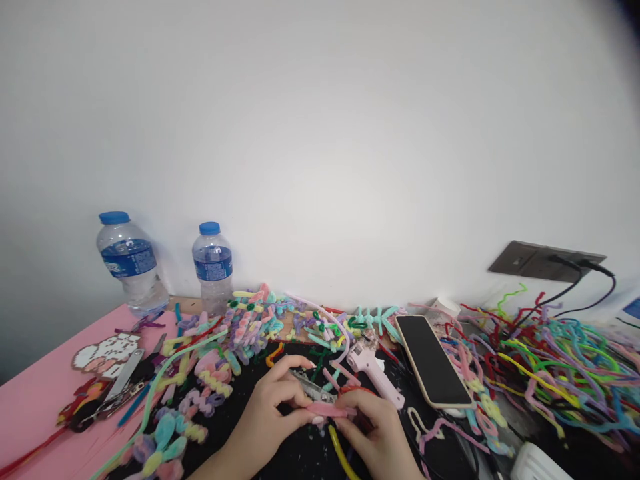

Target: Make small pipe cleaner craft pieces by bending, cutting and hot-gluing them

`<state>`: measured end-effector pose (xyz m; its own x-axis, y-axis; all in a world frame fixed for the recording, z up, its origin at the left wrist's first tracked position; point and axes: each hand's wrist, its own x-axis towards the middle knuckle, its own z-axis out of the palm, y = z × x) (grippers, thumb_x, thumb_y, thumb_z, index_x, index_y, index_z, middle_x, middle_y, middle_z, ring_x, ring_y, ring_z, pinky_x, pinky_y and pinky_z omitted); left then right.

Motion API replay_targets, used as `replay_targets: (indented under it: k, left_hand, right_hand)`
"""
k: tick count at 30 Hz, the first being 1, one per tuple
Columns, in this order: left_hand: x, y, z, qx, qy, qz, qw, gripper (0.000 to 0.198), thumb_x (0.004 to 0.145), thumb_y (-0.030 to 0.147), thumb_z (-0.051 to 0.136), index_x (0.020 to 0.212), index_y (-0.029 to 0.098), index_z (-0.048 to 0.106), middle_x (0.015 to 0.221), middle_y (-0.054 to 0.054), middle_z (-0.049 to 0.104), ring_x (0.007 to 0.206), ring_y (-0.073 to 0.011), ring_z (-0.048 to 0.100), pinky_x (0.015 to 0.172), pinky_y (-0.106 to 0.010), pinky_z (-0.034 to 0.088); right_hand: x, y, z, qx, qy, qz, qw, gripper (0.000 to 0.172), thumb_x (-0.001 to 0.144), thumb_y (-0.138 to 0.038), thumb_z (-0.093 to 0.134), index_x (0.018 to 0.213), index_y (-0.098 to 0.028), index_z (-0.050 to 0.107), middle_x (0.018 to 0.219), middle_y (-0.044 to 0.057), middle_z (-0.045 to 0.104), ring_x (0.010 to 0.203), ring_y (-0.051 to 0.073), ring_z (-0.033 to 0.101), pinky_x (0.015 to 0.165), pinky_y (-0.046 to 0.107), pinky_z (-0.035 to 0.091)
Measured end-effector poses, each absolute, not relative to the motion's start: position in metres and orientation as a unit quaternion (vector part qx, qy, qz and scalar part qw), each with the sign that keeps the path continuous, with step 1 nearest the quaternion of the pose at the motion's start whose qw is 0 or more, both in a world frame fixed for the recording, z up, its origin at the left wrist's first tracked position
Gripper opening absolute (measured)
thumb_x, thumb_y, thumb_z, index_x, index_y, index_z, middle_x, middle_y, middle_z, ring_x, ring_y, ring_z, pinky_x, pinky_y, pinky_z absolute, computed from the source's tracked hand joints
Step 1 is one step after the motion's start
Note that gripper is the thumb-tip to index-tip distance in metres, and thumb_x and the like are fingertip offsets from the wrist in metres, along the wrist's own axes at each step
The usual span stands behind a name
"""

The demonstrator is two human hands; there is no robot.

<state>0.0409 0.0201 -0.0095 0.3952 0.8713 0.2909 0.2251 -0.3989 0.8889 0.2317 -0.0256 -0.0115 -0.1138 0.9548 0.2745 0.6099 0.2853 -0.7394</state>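
Note:
A short fuzzy pink pipe cleaner piece [327, 409] stretches between my two hands, low in the middle of the view. My left hand [273, 410] pinches its left end between thumb and fingers. At the other end, the closed fingertips of my right hand [375, 427] grip it. Right behind the piece is a grey metal cutting tool [315, 390] with a round pivot; red parts show near my right fingers. Whether a hand also holds this tool, I cannot tell. A yellow pipe cleaner [341, 453] runs below, between my hands.
Beyond my right hand lie a pink glue gun [376, 375] and a phone [434, 360]. Tangled pipe cleaners [560, 373] heap up at the right, near a wall socket [545, 261]. Fuzzy shapes [250, 320], scissors [127, 373] and two water bottles [213, 263] occupy the left.

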Motion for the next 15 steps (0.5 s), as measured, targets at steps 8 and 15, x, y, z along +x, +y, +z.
replay_targets:
  k: [8,15]
  left_hand:
    - [0.0417,0.0216,-0.0079,0.734,0.374,0.404,0.399,0.021,0.066,0.009,0.071,0.051,0.016,0.058,0.093,-0.006,0.062,0.082,-0.0192,0.061,0.073,-0.03,0.046]
    - [0.0413,0.0209,-0.0106,0.731,0.369,0.405,0.408,0.021,0.065,0.008,0.072,0.051,0.015,0.058,0.096,-0.007,0.062,0.078,-0.0178,0.06,0.074,-0.029,0.045]
  right_hand:
    - [0.2323,-0.0258,-0.0117,-0.555,-0.709,0.237,0.364,0.009,0.074,-0.011,0.059,0.074,-0.018,0.064,0.068,0.001,0.065,0.061,0.014,0.058,0.055,0.019,0.041]
    - [0.2326,-0.0253,-0.012,-0.56,-0.707,0.243,0.358,0.007,0.075,-0.012,0.059,0.073,-0.018,0.063,0.067,0.001,0.064,0.058,0.014,0.055,0.052,0.019,0.039]
